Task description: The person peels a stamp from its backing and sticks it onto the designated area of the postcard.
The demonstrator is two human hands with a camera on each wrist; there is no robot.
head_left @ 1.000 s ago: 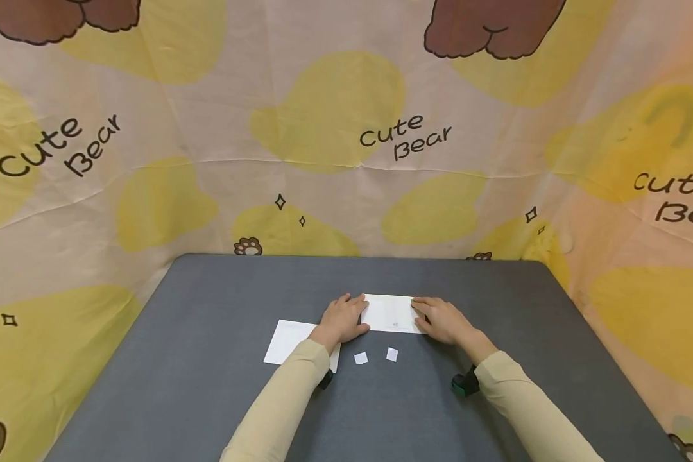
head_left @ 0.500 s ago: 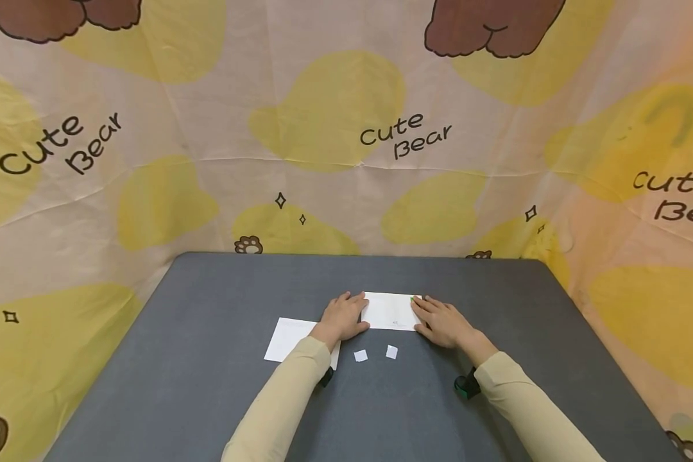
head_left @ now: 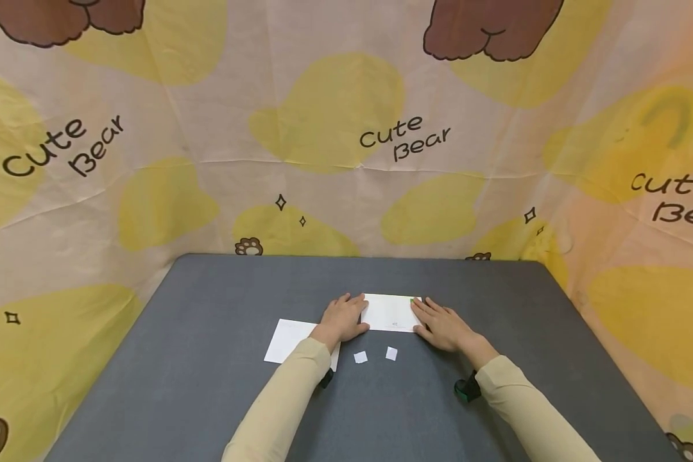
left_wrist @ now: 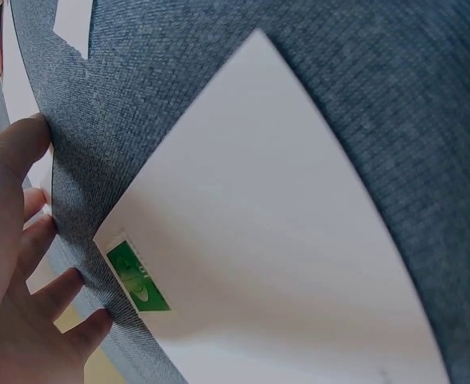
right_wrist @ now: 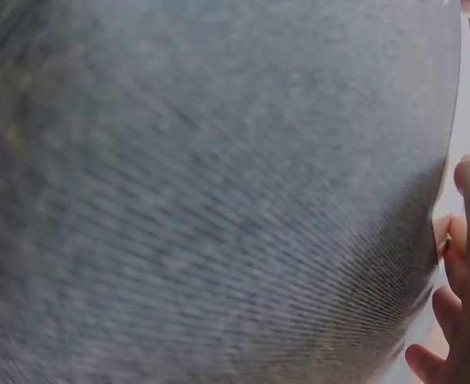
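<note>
A white envelope (head_left: 388, 313) lies flat on the table between both hands, with faint small print near its lower right. My left hand (head_left: 343, 319) rests on its left edge, fingers spread. At the upper right corner the fingers of my right hand (head_left: 442, 326) lie extended on the paper, beside a small green stamp (head_left: 412, 299) that they partly cover. Another white envelope (head_left: 289, 340) lies under my left forearm; the left wrist view shows a green stamp (left_wrist: 138, 278) at its corner. The right wrist view catches only part of my right hand (right_wrist: 467, 272).
Two small white paper squares, one on the left (head_left: 360, 357) and one on the right (head_left: 391, 353), lie in front of the middle envelope. The dark grey table (head_left: 219, 301) ends at a patterned cloth backdrop (head_left: 323, 128).
My right fingers have straightened and slid slightly at the envelope's corner, so a bit of the green stamp shows. My left hand and both envelopes have stayed put.
</note>
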